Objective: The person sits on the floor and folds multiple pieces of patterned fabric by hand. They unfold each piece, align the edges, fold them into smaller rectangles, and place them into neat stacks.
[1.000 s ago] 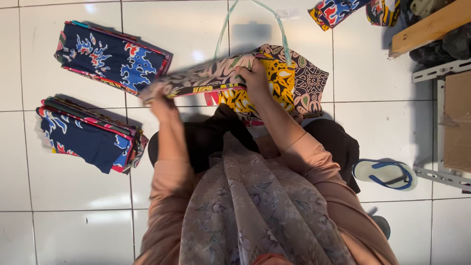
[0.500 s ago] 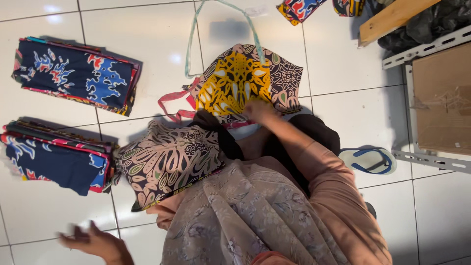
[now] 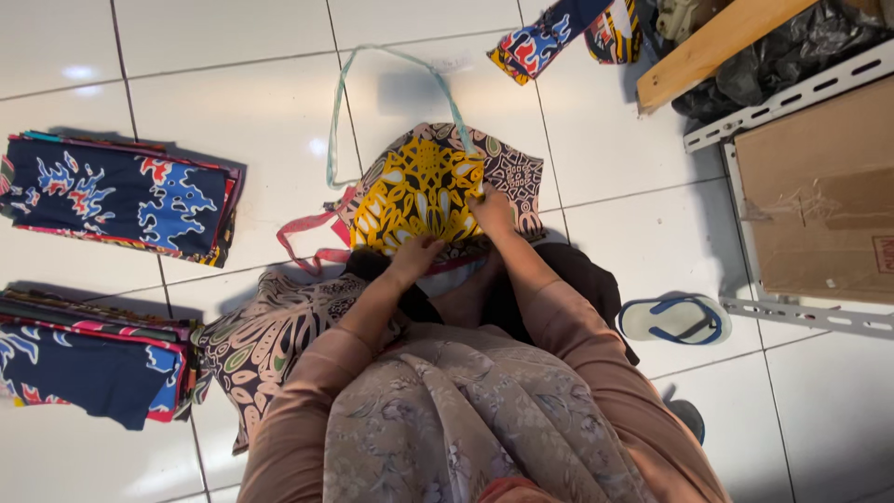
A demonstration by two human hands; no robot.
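Note:
A yellow patterned cloth [image 3: 419,191] lies on top of a small pile of brown patterned pieces on the white tiled floor in front of my lap. My right hand [image 3: 491,210] pinches its right edge. My left hand [image 3: 414,256] grips its near edge. A brown leaf-patterned cloth [image 3: 261,340] lies spread beside my left knee, apart from both hands. A pale green strap [image 3: 343,112] and a pink strap [image 3: 303,233] trail out from under the pile.
Two stacks of folded blue-and-red patterned cloth lie on the left, one farther away [image 3: 121,196] and one nearer [image 3: 84,363]. A blue sandal [image 3: 675,319], a cardboard box [image 3: 819,205], a metal rail and a wooden plank [image 3: 717,42] stand on the right. More patterned cloth [image 3: 549,33] lies at the top.
The brown leaf-patterned cloth that both hands held up now lies on the floor at my left. My left hand swung out left, then came back onto the yellow cloth.

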